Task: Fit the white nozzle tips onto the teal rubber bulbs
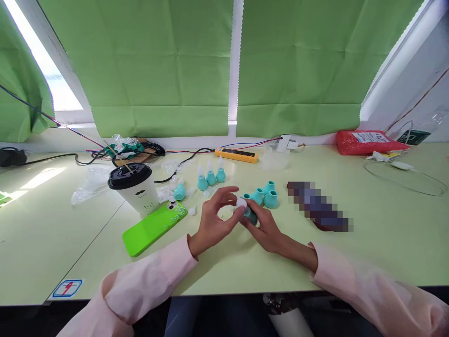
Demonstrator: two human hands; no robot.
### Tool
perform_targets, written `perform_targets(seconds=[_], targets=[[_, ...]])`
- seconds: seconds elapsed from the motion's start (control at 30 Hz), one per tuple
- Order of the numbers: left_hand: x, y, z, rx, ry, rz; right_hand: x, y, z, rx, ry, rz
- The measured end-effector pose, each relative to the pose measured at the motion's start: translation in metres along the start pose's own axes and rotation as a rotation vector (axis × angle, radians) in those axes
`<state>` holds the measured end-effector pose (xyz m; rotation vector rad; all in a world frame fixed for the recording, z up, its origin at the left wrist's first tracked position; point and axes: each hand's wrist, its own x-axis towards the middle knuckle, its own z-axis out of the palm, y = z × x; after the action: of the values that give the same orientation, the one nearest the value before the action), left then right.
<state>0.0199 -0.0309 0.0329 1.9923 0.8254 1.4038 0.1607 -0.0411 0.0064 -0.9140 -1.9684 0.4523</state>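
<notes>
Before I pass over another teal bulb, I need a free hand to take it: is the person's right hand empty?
No, the right hand holds a teal bulb, with the left hand at its white tip.

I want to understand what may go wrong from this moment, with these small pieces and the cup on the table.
The white piece at the left hand is small, so it might slip while the right hand holds a teal bulb.

The loose teal bulbs stand just beyond the right hand; a nudge could topple them.

The lidded cup stands close to the green phone, so a bump might tip it over there.
</notes>
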Motion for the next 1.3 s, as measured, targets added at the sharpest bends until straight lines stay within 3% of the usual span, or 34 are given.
perform_targets(seconds=[0.07,0.13,0.27,0.37,0.43,0.53,0.63,0.77,0.93,1.0,1.1,1.3], targets=[[0.005,-0.006,-0.005,0.178,-0.051,0.029,0.0,0.003,0.001,-0.067,-0.021,-0.023],[0.009,-0.013,-0.009,0.261,-0.175,-0.047,-0.001,0.004,0.002,-0.151,-0.044,-0.01],[0.01,-0.027,-0.007,-0.1,-0.431,-0.438,-0.003,0.003,0.004,-0.187,-0.143,0.017],[0.012,-0.032,-0.006,-0.314,-0.463,-0.566,-0.003,0.002,0.002,-0.151,-0.146,-0.069],[0.014,-0.033,-0.009,-0.209,-0.42,-0.508,-0.003,0.003,-0.001,-0.106,-0.126,-0.077],[0.013,-0.036,-0.016,0.233,-0.346,-0.262,-0.003,0.006,-0.005,0.013,-0.109,-0.005],[0.007,-0.043,-0.02,0.614,-0.446,-0.059,-0.002,0.009,-0.005,0.133,-0.118,0.075],[0.001,-0.053,-0.017,0.823,-0.551,0.057,-0.001,0.009,-0.003,0.187,-0.138,0.163],[0.001,-0.056,-0.016,1.012,-0.43,0.113,0.002,0.008,0.0,0.366,-0.138,0.269],[0.001,-0.053,-0.018,0.97,-0.358,0.153,0.003,0.008,0.001,0.47,-0.146,0.314],[0.0,-0.045,-0.02,0.709,-0.268,0.132,0.003,0.01,0.004,0.649,-0.183,0.415],[-0.005,-0.032,-0.013,0.066,-0.227,-0.15,-0.001,0.005,0.007,0.713,-0.254,0.502]])
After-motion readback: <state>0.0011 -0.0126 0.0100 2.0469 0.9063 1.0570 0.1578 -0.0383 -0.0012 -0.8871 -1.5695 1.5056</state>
